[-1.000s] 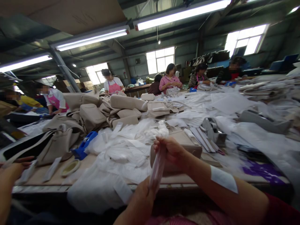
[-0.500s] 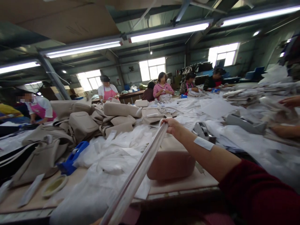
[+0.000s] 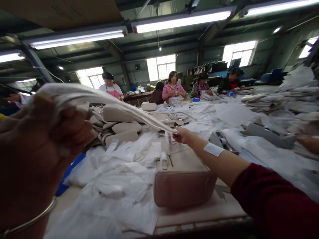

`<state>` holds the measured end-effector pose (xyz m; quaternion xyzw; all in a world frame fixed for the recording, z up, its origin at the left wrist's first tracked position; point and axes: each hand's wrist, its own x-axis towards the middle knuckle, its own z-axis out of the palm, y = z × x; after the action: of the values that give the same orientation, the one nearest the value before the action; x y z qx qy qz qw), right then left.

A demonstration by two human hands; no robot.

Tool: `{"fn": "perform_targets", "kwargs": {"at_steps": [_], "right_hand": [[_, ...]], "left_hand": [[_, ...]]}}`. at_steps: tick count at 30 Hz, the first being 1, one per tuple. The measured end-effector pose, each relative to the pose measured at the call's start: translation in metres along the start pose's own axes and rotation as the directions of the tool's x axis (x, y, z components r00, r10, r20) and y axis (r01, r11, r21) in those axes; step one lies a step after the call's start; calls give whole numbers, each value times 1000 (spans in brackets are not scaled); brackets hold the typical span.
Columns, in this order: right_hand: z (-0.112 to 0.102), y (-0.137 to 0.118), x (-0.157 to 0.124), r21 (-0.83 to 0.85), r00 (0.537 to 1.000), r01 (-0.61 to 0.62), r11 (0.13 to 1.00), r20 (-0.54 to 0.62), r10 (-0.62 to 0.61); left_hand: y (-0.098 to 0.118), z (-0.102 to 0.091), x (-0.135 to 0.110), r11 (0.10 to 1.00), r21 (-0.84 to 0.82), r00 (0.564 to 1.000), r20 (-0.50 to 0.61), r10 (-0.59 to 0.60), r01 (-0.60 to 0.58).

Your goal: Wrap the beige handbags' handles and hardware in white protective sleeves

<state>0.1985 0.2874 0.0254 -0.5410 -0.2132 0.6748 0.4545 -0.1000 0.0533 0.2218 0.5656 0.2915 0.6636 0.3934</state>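
Observation:
Close to the camera at the left, my left hand (image 3: 54, 132) is closed round one end of a long white strip of thin wrapping material (image 3: 132, 111). The strip is pulled taut across to my right hand (image 3: 184, 135), whose fingers pinch its other end. Below my right hand, a beige handbag (image 3: 185, 189) lies on the table with its base turned to me. A small white-wrapped piece (image 3: 163, 160) and a gold-coloured metal part show on its upper side. A white label or tape piece (image 3: 213, 149) is stuck to my right forearm.
Thin white wrapping sheets (image 3: 119, 186) are heaped left of the bag. More beige bags (image 3: 124, 129) are piled behind them. Grey tape dispensers (image 3: 270, 134) stand at the right, and a blue one (image 3: 71, 172) is partly hidden at the left. Several co-workers (image 3: 173, 88) sit or stand across the table.
My left hand has risen into view from below, lifting its end of the white strip to the upper left. My right hand keeps its end above the handbag.

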Motion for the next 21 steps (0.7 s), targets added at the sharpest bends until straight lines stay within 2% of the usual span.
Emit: {"fn": "perform_targets", "kwargs": {"at_steps": [2, 4, 6, 7, 9, 10, 11, 12, 14, 15, 17, 18, 19, 20, 21], "right_hand": [[-22, -3, -7, -56, 1000, 4, 998, 22, -3], [-43, -2, -23, -109, 999, 19, 994, 53, -14], [-60, 6, -47, -157, 981, 6, 988, 190, 24], [-65, 11, -62, -161, 946, -2, 987, 319, 54], [-69, 25, -93, -59, 829, -8, 998, 557, 39], [-68, 32, -108, 18, 788, -1, 1000, 615, -10], [-67, 39, -122, 69, 768, -1, 998, 639, -43], [-66, 46, -136, 99, 770, 4, 995, 635, -66], [-66, 61, -157, 65, 810, 32, 997, 583, -64], [-68, 67, -166, 1, 839, 66, 998, 541, -56], [-79, 79, -178, -225, 899, 181, 957, 432, -68], [-88, 85, -181, -367, 918, 263, 892, 381, -113], [-99, 89, -181, -502, 919, 351, 790, 347, -188], [-112, 93, -180, -612, 900, 435, 660, 321, -295], [-125, 97, -177, -693, 859, 494, 525, 295, -419]], "left_hand": [[-22, 36, 18, 978, 195, 997, 40, 74, -80], [-55, 66, 18, 949, 310, 990, 141, 13, -56], [-92, 87, 4, 881, 470, 972, 226, -65, -50], [-110, 95, -7, 836, 545, 958, 266, -106, -59], [-141, 106, -33, 793, 602, 896, 399, -195, -95], [-153, 110, -48, 787, 609, 842, 471, -262, -95], [-162, 111, -64, 782, 617, 778, 532, -334, -86], [-170, 111, -80, 771, 633, 718, 569, -401, -71], [-180, 107, -109, 745, 665, 617, 607, -501, -50], [-182, 102, -121, 735, 677, 577, 618, -534, -45], [-183, 89, -135, 730, 683, 531, 628, -570, -24], [-182, 80, -137, 735, 677, 519, 633, -574, -13], [-181, 70, -137, 734, 679, 540, 618, -572, 0], [-180, 59, -134, 718, 696, 598, 568, -566, 18], [-180, 48, -130, 691, 721, 680, 484, -551, 47]]}}
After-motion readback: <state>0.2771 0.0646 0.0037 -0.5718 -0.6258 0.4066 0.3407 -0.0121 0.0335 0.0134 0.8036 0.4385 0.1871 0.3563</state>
